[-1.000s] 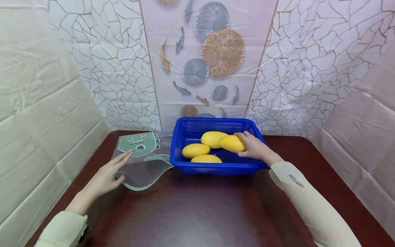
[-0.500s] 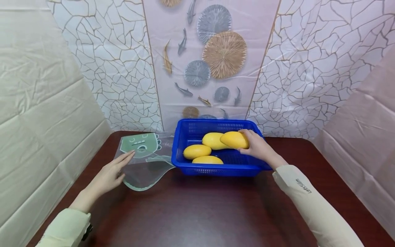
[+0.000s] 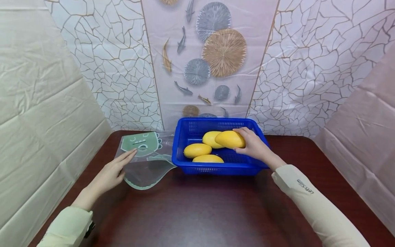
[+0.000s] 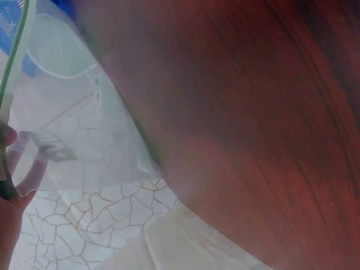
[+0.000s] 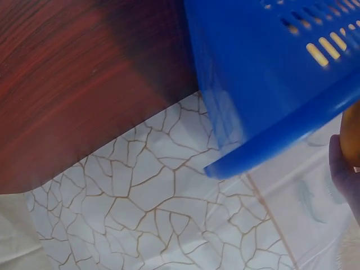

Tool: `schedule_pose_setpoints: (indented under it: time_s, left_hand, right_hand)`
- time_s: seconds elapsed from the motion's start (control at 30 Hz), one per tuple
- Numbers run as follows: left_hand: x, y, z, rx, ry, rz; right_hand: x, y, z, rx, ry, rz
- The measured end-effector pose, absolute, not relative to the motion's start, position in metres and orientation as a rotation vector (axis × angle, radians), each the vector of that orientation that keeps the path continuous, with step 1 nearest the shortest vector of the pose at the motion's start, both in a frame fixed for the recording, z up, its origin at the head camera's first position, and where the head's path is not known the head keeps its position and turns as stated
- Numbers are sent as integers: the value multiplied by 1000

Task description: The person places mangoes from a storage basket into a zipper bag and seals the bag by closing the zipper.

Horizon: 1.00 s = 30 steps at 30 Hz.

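My right hand (image 3: 254, 145) grips a yellow mango (image 3: 229, 139) over the blue plastic basket (image 3: 213, 168), thumb below and fingers over its right end. It overlaps another mango (image 3: 210, 139) behind it; two more (image 3: 197, 150) lie at the basket's left and front. My left hand (image 3: 108, 175) is at the left edge of a clear zip bag (image 3: 145, 175) with a green printed face, two fingers stretched over the print. In the left wrist view, the bag's edge (image 4: 12, 62) runs between thumb and fingers (image 4: 34, 171), which show through the film. The bag's mouth gapes toward the front.
The dark red wooden table (image 3: 197, 212) stretches in front of the basket and bag. Patterned cloth (image 3: 117, 68) hangs right behind the table, and pale cloth walls stand at both sides. The basket's left rim meets the bag's right side.
My right hand has raised the mango slightly and shifted it to the left over the basket. The left hand and bag stay nearly in place.
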<state>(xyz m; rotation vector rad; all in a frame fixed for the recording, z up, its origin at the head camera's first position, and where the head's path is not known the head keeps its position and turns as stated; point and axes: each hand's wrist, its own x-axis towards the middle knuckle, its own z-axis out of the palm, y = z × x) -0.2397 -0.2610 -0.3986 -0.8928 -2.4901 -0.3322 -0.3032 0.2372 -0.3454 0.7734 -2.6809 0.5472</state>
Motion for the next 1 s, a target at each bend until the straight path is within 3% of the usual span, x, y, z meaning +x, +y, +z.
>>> schedule_pose_setpoints:
  time_s: [0.4,1.0]
  left_hand:
    - [-241,-263,-401,-878,-2489,-354]
    - [-236,-264,-398,-836,-2592,-372]
  right_hand:
    - [-290,217,-342,661,-2680,636]
    - [-282,166,-343,746,-2622,785]
